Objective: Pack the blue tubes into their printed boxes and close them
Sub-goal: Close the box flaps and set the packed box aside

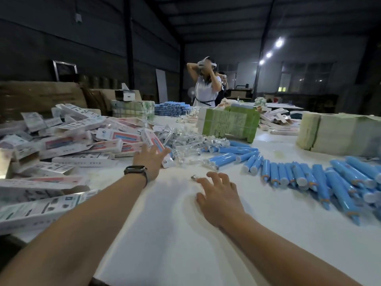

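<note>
Nearest in, the right hand sits on the white surface around 5 o'clock, grip spread loose, holding nothing, fingertips just beside a tiny metal-looking bit, though it's too small to say what it is. The left hand, watch on the wrist, reaches toward 11 o'clock with grip spread, fingers touching a printed box at the edge of the box pile. Blue tubes lie loose in a band out at 3 o'clock. Clear wrapped bits are heaped at 12. Further back, green stacks, then a person standing.
</note>
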A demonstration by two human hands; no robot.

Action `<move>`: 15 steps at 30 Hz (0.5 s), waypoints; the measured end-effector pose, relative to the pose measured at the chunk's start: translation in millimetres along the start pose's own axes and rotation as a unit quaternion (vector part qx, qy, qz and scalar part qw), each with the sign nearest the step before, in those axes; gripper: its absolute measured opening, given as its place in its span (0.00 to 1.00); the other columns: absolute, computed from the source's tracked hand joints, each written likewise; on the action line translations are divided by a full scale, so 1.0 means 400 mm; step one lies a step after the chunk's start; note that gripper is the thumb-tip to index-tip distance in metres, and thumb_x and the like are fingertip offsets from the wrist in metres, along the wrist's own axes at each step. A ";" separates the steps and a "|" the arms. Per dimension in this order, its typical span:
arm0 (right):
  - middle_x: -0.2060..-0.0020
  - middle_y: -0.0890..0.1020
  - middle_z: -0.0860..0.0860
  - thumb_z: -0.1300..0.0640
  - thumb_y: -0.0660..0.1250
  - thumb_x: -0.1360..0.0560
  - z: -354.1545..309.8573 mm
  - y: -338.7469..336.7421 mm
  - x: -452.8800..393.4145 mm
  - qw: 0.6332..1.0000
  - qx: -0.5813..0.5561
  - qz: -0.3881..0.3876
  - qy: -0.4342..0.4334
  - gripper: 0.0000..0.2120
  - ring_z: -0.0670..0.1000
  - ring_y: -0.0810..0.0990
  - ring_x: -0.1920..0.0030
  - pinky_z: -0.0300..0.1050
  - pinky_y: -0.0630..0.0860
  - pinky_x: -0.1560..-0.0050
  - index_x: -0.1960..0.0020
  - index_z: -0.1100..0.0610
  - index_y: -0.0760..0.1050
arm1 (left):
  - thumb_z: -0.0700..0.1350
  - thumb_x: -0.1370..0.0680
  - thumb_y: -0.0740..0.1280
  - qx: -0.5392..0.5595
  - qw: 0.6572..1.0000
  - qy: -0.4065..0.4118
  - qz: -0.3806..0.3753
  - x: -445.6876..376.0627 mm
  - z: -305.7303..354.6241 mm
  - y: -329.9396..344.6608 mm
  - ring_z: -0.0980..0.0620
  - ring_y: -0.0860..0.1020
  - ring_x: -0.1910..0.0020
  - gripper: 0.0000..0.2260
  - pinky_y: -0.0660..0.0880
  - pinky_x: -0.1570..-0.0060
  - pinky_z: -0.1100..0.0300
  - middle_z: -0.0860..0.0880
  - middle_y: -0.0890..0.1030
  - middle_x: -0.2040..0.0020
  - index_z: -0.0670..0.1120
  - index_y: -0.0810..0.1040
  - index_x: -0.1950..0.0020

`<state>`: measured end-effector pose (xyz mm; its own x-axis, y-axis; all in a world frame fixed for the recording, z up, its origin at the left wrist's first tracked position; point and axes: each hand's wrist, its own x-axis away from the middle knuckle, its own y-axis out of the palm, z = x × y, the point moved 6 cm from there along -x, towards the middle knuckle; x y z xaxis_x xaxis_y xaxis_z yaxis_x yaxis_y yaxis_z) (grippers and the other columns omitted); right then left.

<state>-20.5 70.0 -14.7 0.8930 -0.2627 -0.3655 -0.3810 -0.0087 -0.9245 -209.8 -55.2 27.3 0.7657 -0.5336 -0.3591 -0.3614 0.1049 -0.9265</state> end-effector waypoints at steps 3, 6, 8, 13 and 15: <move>0.26 0.60 0.48 0.49 0.54 0.21 -0.003 -0.003 0.009 1.000 0.001 0.009 0.007 0.24 0.54 0.55 0.27 0.54 0.58 0.29 0.25 0.46 0.58 | 0.36 0.19 0.53 -0.078 0.996 0.008 -0.042 -0.045 -0.022 0.021 0.33 0.46 0.21 0.31 0.57 0.28 0.37 0.45 0.49 0.19 0.62 0.53 0.21; 0.26 0.60 0.49 0.49 0.54 0.21 -0.001 -0.002 0.002 1.000 -0.006 -0.001 0.020 0.26 0.55 0.55 0.27 0.56 0.57 0.29 0.24 0.48 0.56 | 0.44 0.15 0.51 -0.173 0.983 0.038 -0.054 -0.090 0.010 0.028 0.34 0.41 0.21 0.23 0.54 0.27 0.34 0.48 0.43 0.18 0.63 0.56 0.22; 0.25 0.60 0.50 0.49 0.53 0.21 0.006 -0.005 -0.003 1.000 -0.004 -0.005 0.024 0.26 0.55 0.55 0.26 0.57 0.57 0.29 0.24 0.48 0.55 | 0.46 0.15 0.50 -0.199 0.977 0.040 -0.066 -0.112 0.033 0.033 0.35 0.41 0.21 0.19 0.52 0.27 0.31 0.49 0.44 0.18 0.61 0.62 0.25; 0.26 0.61 0.50 0.48 0.53 0.21 0.013 -0.003 -0.004 1.000 0.001 -0.003 0.022 0.26 0.56 0.56 0.27 0.58 0.57 0.30 0.24 0.49 0.55 | 0.46 0.17 0.58 -0.249 0.961 0.110 -0.051 -0.131 0.055 0.043 0.38 0.51 0.22 0.20 0.64 0.30 0.38 0.50 0.59 0.22 0.57 0.62 0.25; 0.27 0.61 0.50 0.47 0.53 0.21 0.019 0.000 -0.005 1.000 0.001 0.002 0.022 0.26 0.56 0.56 0.27 0.58 0.57 0.30 0.25 0.49 0.55 | 0.53 0.20 0.63 -0.235 0.960 0.150 -0.015 -0.122 0.058 0.021 0.42 0.57 0.24 0.24 0.67 0.33 0.43 0.52 0.65 0.26 0.54 0.62 0.26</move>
<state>-20.5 77.9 -15.0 0.8802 -0.3056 -0.3632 -0.3833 -0.0063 -0.9236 -237.8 -8.9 34.4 0.6172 -0.7559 -0.2183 -0.5958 -0.2678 -0.7572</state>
